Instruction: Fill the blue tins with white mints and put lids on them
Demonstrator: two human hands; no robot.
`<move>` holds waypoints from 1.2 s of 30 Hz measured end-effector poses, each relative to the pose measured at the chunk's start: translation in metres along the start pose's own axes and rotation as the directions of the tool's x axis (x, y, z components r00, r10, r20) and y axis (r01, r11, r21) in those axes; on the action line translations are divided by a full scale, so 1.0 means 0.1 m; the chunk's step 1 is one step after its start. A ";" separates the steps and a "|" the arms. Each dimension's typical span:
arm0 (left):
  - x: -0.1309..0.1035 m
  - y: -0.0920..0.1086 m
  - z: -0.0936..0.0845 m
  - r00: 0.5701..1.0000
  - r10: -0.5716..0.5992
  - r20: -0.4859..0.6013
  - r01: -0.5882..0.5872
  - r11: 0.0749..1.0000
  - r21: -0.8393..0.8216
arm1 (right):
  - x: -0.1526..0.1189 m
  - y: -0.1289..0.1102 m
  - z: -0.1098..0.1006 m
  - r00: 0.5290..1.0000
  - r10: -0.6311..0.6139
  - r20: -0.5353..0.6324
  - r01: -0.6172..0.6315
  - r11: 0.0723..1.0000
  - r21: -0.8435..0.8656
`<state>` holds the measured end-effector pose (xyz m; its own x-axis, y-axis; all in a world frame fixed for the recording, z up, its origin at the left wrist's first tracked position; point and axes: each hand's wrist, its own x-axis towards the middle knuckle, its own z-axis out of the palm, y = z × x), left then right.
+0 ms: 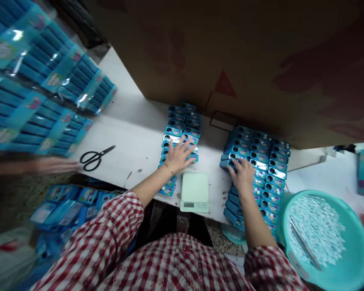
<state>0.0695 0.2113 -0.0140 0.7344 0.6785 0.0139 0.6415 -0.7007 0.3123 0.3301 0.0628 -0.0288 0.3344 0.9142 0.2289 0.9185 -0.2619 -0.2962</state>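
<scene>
Right, left hand (178, 157) spread open over blue boxes (174, 131) | right hand (244, 176) bent at right-hand stack (274, 188), its inner edge; grip unclear | scale (195, 189) between, nearer left

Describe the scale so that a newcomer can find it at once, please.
Find the big cardboard box and the white table before it. At the table's near edge, between two groups of blue packs, lies the scale. It is flat and pale green, with a small display, unlike the packs.

Scale (195, 188) between packet rows (259, 173), carton (230, 52) behind, basin (352, 254) right
</scene>
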 end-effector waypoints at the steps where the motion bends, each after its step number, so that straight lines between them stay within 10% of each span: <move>1: -0.05 0.08 0.04 0.997 0.057 0.043 -0.057 0.998 0.001 | -0.08 0.06 -0.03 0.999 -0.044 0.029 0.046 0.997 -0.063; 7: -0.04 0.12 0.29 0.992 0.006 0.125 -0.012 0.999 0.052 | -0.09 0.08 0.01 0.978 -0.177 0.111 0.199 0.950 -0.242; 12: -0.04 0.10 0.15 0.987 0.004 0.161 -0.018 0.996 0.087 | -0.08 0.08 0.07 0.970 -0.221 0.098 0.241 0.920 -0.310; 18: -0.90 0.40 -0.01 0.988 -0.025 0.150 0.011 0.996 0.088 | -0.23 -0.11 -0.29 0.938 -0.328 0.109 0.346 0.893 -0.288; 27: -1.29 0.26 0.12 0.976 -0.138 0.170 0.143 0.990 -0.019 | -0.69 -1.27 -0.39 0.682 -0.574 0.453 0.639 0.769 0.013; 30: -1.38 0.42 0.11 0.992 -0.111 0.058 0.122 0.967 -0.223 | -0.75 -1.24 -0.33 0.724 -0.553 0.411 0.547 0.824 0.146; 33: -1.55 0.66 0.29 0.983 -0.185 0.011 0.160 0.817 -0.553 | -0.90 -0.95 -0.32 0.898 -0.336 0.285 0.231 0.910 0.344; 36: -1.63 0.79 0.63 0.815 -0.528 0.239 0.498 0.425 -0.756 | -1.19 -0.68 -0.20 0.906 0.040 0.422 -0.246 0.860 0.446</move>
<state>0.0148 0.0316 -0.0510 0.3123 0.8703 -0.3810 0.4708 0.2065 0.8577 0.2322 -0.0340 -0.0174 0.2510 0.9479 -0.1961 0.6138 -0.3125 -0.7250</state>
